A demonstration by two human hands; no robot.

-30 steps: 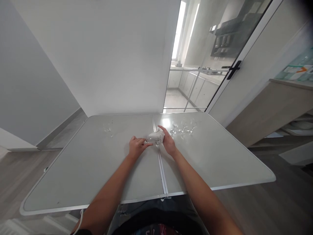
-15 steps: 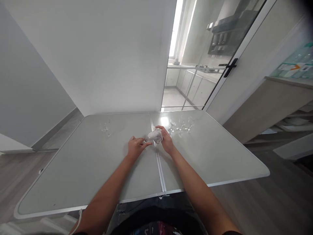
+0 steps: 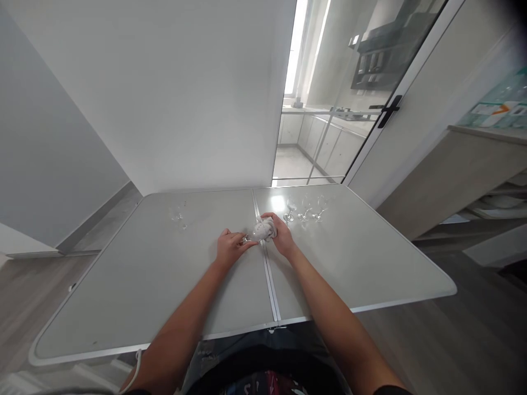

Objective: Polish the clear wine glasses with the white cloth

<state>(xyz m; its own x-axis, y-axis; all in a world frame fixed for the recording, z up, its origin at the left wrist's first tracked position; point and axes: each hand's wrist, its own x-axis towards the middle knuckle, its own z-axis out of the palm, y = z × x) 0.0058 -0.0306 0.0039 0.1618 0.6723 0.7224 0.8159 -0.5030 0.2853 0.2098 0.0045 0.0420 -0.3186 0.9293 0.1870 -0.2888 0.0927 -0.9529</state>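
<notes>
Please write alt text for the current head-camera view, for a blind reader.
The left hand grips the stem end of a clear stemmed glass held sideways; the right hand holds crumpled white cloth at its bowl. Beyond, three clear stemmed glasses stand toward the right of a pale grey, metal-edged table, with faint clear glassware farther left.

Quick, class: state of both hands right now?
Left hand: closed, holding a stemmed glass.
Right hand: holding a white cloth at the glass's bowl.

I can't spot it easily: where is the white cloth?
In the head view, the white cloth is in the right hand, against the glass that the left hand holds, over the table seam.
</notes>
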